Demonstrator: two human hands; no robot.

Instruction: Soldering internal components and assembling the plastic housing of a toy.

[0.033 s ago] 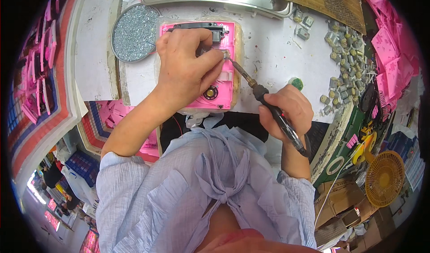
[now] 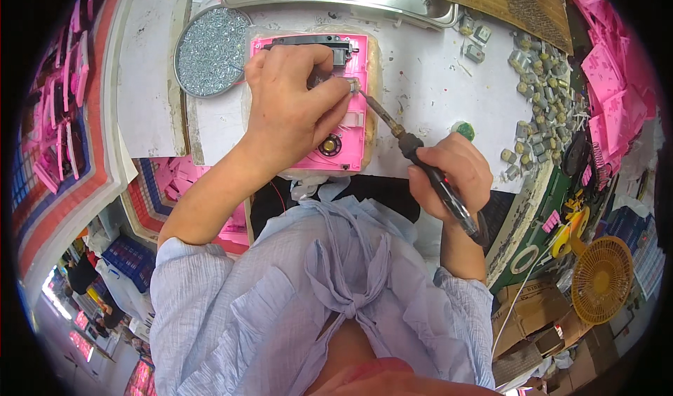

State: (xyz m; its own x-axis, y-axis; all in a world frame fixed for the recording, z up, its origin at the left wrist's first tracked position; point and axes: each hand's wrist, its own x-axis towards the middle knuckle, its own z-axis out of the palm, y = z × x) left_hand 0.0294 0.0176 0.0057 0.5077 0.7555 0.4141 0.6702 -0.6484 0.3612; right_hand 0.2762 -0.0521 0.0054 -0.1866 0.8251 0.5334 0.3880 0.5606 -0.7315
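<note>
A pink plastic housing point(image 2: 358, 140) lies on a pale padded block point(image 2: 374, 66), with a black strip part point(image 2: 308, 39) along its far end and a small round speaker point(image 2: 329, 145) at its near end. My left hand point(image 2: 287, 105) rests over the housing, thumb and fingers pinched together at its right side. A tiny silvery piece point(image 2: 353, 84) shows at those fingertips; whether they grip it is hidden. In my right hand point(image 2: 459, 171) is a soldering iron point(image 2: 420, 150), its handle gripped like a pen. The iron's tip points up-left and reaches the housing beside my left fingertips.
A round dish of small screws point(image 2: 212, 52) stands to the left. At the back is a compartmented metal tray point(image 2: 336, 10), with a brown board point(image 2: 512, 3) beside it. Several small motors point(image 2: 536, 94) are heaped at the right, near a green lump point(image 2: 463, 129). A yellow fan point(image 2: 601, 280) sits lower right.
My right hand and the soldering iron have shifted very slightly to the right, the iron's tip a little away from my left fingertips. My left hand and the housing stay put.
</note>
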